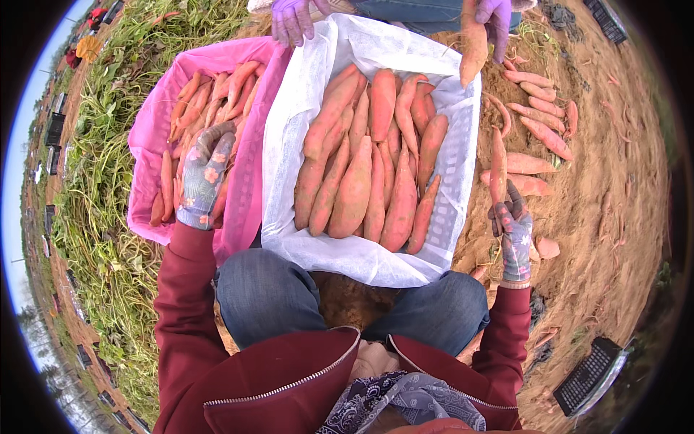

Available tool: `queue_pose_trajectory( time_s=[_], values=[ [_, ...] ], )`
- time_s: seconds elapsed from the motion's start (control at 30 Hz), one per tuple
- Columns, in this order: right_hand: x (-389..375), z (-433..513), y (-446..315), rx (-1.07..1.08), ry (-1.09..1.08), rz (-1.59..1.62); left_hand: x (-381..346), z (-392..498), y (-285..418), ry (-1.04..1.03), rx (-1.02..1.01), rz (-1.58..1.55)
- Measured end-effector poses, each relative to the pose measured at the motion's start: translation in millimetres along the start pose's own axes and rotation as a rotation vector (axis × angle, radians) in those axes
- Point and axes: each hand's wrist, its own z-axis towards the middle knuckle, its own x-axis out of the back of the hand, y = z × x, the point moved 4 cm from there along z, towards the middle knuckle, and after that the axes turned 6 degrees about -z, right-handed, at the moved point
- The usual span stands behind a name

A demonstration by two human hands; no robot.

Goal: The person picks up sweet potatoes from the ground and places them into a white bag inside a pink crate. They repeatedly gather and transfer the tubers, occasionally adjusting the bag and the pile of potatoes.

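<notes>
My right hand [511, 233], in a patterned glove, grips the lower end of a slender sweet potato [497, 168] to the right of the white-lined crate. My left hand [205, 176], in a floral glove with dark fingers, rests over the sweet potatoes [238, 81] in the pink-lined crate [248, 190]. Its fingertips are partly hidden, so whether it holds one is unclear. Between my hands, in front of my knees, stands the crate with a white fabric liner [355, 269]. Large sweet potatoes [352, 195] lie lengthwise inside it.
Opposite me, a co-worker's purple-gloved hand [293, 21] touches the white liner; the other [496, 24] holds a sweet potato [473, 51]. Loose sweet potatoes [545, 135] lie on sandy soil [596, 217] at right. Cut vines [103, 190] cover the left. A black crate [588, 374] sits lower right.
</notes>
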Motion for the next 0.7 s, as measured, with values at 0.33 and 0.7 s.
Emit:
queue_pose_trajectory(
  time_s=[0.33, 0.7],
  values=[
    [-150, 4, -45, -0.048, -0.534, -0.003, 68, -84, -33, 0.028, -0.317, 1.149],
    [-153, 30, -17, 0.029, -0.249, -0.133, 79, -86, -36, 0.066, -0.345, 0.865]
  ],
)
